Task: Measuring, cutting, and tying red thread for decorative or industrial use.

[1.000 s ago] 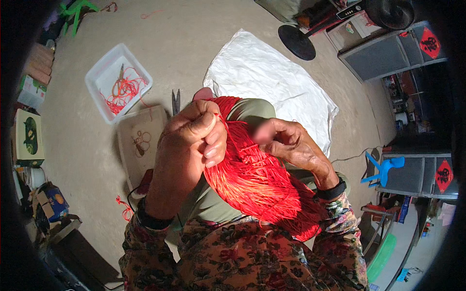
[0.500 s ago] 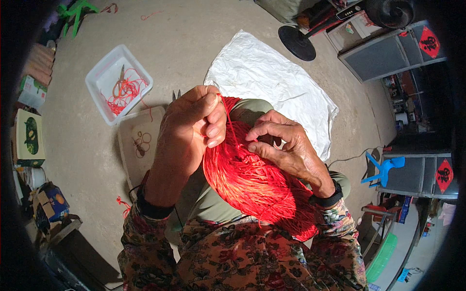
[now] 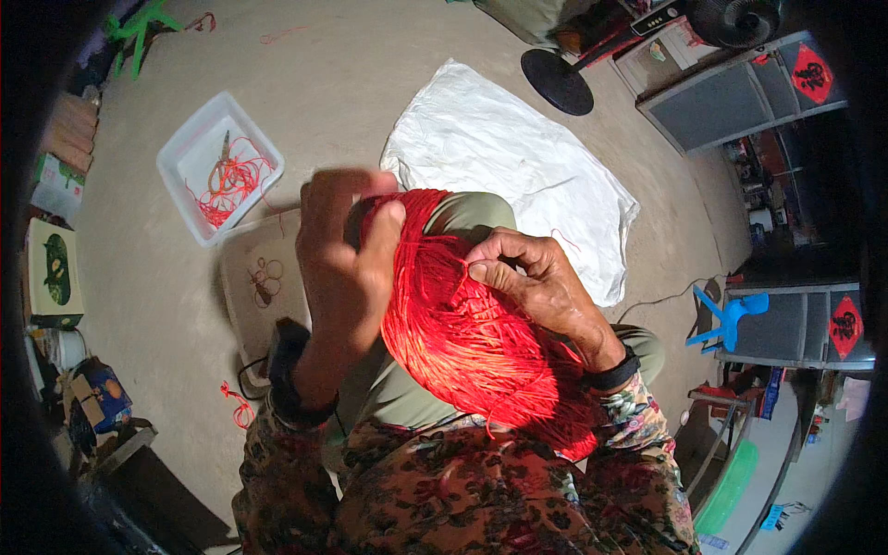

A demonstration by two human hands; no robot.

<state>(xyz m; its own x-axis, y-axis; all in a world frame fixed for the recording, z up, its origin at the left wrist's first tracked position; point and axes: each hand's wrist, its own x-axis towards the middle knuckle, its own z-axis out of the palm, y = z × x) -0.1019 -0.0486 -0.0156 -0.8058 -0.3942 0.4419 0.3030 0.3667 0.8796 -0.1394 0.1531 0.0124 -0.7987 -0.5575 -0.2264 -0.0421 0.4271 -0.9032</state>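
A thick bundle of red cord (image 3: 476, 342) lies across my lap and over my knee, its many thin strands running side by side. My right hand (image 3: 546, 291) pinches a strand of it between thumb and forefinger, just above the bundle's right side. From that pinch a thin strand runs left along the top of the bundle. My left hand (image 3: 347, 268), somewhat blurred, is at the bundle's left edge. Its thumb and fingers stand apart with no strand visibly gripped; the fingertips are partly smeared.
A white tub (image 3: 264, 139) on the left holds red cord scraps and scissors (image 3: 220, 176). Beside it sits a pale lid-like tray (image 3: 236, 305) with several rings. A white sheet (image 3: 499, 139) lies ahead, a fan base (image 3: 557, 83) beyond it. A blue stool (image 3: 731, 319) stands right.
My left hand has let go of the raised strand, opened and moved left. My right hand has closed its thumb and forefinger on a strand. The strand between the hands has dropped.
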